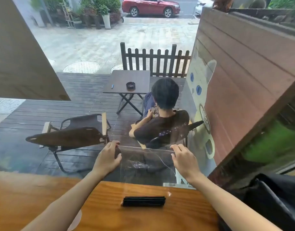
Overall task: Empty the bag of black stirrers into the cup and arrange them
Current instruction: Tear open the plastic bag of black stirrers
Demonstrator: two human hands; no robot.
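You held clear bag (pixel 143 164) upright, L hand (pixel 106 157) and R hand (pixel 185 160) pinching top corners. Stirrers (pixel 144 201) bunched at bottom, on counter (pixel 101 210). Step: opening. Next: part mouth; cup not seen.

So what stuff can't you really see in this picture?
- Cup: only a pale curve shows by the bottom edge of the head view, mostly hidden by the left forearm.
- Black stirrers: bundled in the clear bag; too tightly packed to count.
- Left hand and right hand: fingertips curl over the bag's top edge, hidden from view.
- Black bag: cut off at the right edge.
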